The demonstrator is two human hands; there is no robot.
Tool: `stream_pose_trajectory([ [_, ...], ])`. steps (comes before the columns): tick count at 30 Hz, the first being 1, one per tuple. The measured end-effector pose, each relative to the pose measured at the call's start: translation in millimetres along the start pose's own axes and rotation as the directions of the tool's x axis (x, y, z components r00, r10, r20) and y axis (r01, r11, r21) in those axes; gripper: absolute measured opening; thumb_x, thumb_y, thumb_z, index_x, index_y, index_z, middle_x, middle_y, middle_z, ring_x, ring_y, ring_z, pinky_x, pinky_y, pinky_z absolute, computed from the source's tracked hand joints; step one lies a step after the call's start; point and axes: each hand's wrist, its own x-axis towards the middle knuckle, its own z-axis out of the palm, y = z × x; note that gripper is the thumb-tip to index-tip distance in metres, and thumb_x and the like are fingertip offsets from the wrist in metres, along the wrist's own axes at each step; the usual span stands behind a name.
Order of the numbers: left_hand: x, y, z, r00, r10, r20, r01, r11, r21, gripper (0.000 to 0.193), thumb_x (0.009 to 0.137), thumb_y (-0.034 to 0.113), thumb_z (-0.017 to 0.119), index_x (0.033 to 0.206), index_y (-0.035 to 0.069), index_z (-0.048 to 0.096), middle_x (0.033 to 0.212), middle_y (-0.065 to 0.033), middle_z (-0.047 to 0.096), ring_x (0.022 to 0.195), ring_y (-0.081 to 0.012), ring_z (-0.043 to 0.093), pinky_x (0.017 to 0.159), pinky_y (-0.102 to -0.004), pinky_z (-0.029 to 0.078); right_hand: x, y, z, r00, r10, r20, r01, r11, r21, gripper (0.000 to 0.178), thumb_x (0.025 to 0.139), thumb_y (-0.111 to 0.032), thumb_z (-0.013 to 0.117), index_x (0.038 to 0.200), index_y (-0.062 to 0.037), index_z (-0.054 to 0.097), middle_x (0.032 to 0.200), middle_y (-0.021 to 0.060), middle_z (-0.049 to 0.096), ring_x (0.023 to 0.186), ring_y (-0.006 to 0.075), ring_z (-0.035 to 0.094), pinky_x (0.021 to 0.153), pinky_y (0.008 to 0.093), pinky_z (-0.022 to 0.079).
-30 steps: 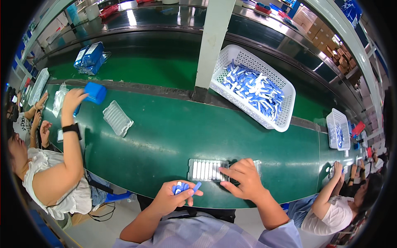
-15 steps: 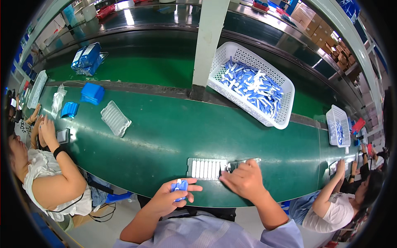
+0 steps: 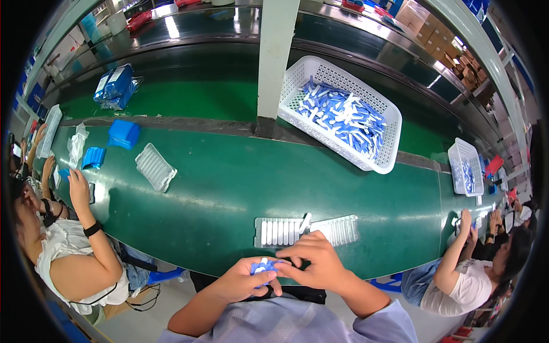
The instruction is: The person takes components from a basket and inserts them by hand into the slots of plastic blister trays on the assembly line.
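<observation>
My left hand (image 3: 246, 280) is closed around a small bunch of blue-and-white sticks (image 3: 264, 268) in front of my body. My right hand (image 3: 314, 260) reaches over to that bunch, thumb and forefinger apart, the thumb at the sticks. Just beyond both hands lies a clear plastic tray (image 3: 258, 233) with two ribbed halves. White-faced sticks (image 3: 280, 232) stand side by side in the left half's slots. One white stick (image 3: 306, 222) lies tilted at that half's right end. The right half (image 3: 340, 230) shows bare ribs.
A white perforated basket (image 3: 394, 131) heaped with blue-and-white sticks stands beyond, beside a pale post (image 3: 274, 63). Another clear tray (image 3: 155, 168), a blue box (image 3: 124, 133) and wrapped blue packs (image 3: 117, 86) lie left. Co-workers sit at both sides; a smaller basket (image 3: 466, 168) stands right.
My right hand has moved from the tray leftward and nearer to the sticks in my left hand. A tilted white stick now shows at the tray. The left co-worker's arm has shifted.
</observation>
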Motion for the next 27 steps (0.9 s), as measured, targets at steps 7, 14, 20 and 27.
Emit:
stream_pose_trajectory([
  [7, -8.4, 3.2, -0.1, 0.974, 0.135, -0.179, -0.094, 0.971, 0.222, 0.025, 0.101, 0.014, 0.057, 0.121, -0.002, 0.06, 0.098, -0.012, 0.07, 0.077, -0.0149, 0.065, 0.052, -0.0257, 0.042, -13.1, 25.8, -31.1, 0.726, 0.591, -0.351, -0.215, 0.68, 0.701, 0.023, 0.089, -0.006, 0.072, 0.068, -0.0036, 0.065, 0.056, 0.0014, 0.057, 0.049, 0.0057, 0.045, 0.049, 0.0234, 0.032],
  [14, 21.9, 17.9, 37.9, 0.824, 0.563, 0.065, -0.12, 0.061, 0.991, 0.023, 0.096, 0.021, 0.062, 0.113, 0.006, 0.064, 0.084, -0.0099, 0.072, 0.07, -0.0251, 0.07, 0.061, -0.0375, 0.054, -28.7, 32.8, -39.9, 0.72, 0.598, -0.352, -0.185, 0.654, 0.733, 0.02, 0.09, -0.001, 0.071, 0.07, -0.0024, 0.066, 0.056, -0.0001, 0.057, 0.049, 0.0055, 0.047, 0.049, 0.0228, 0.035],
  [20, 55.8, 11.7, 47.6, 0.845, 0.534, 0.041, 0.103, -0.236, 0.966, 0.039, 0.092, 0.018, 0.063, 0.129, 0.005, 0.059, 0.08, -0.0096, 0.071, 0.066, -0.0287, 0.068, 0.057, -0.0413, 0.054, -32.7, 45.2, -36.6, 0.713, 0.482, -0.51, -0.146, 0.813, 0.564, 0.011, 0.088, -0.002, 0.072, 0.078, -0.0014, 0.07, 0.063, 0.0036, 0.066, 0.052, 0.008, 0.053, 0.056, 0.0256, 0.041],
  [27, 48.2, -8.9, 65.0, 0.893, 0.447, 0.062, 0.173, -0.467, 0.867, 0.045, 0.091, 0.019, 0.063, 0.132, 0.001, 0.058, 0.072, -0.0038, 0.065, 0.06, -0.0192, 0.067, 0.049, -0.0355, 0.052, -57.5, 89.2, -38.7, 0.885, 0.081, -0.458, -0.131, 0.988, -0.079, 0.002, 0.086, -0.004, 0.071, 0.087, -0.0043, 0.07, 0.084, 0.0085, 0.077, 0.104, 0.0212, 0.072, 0.107, 0.044, 0.038],
])
